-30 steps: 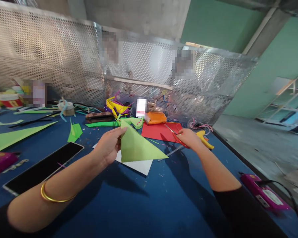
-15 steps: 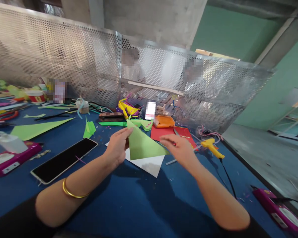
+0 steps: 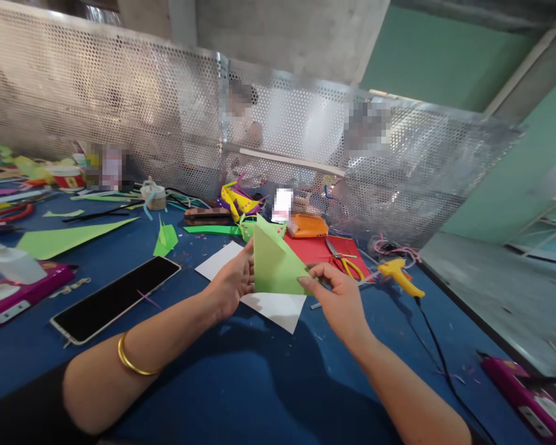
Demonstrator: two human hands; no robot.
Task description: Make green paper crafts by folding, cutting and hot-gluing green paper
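Note:
A folded piece of light green paper (image 3: 278, 266) stands up between my two hands, roughly triangular with its peak at the upper left. My left hand (image 3: 234, 278) holds its left edge, the fingers partly hidden behind the sheet. At the lower right corner, my right hand (image 3: 336, 290) pinches the paper between thumb and fingers. Beneath it a white sheet (image 3: 278, 314) lies on the blue table. Just beyond are a red sheet (image 3: 301, 248) and scissors with yellow handles (image 3: 352, 268).
A yellow glue gun (image 3: 401, 277) with a black cord lies to the right. On the left are a phone (image 3: 115, 300), a green paper sheet (image 3: 69, 238) and a purple power strip (image 3: 25, 303). A perforated metal screen (image 3: 167, 117) borders the back; people sit behind it.
The green paper has shifted slightly right and turned. My right hand now pinches its corner, and my left hand has slid lower along its left edge. More of the scissors shows.

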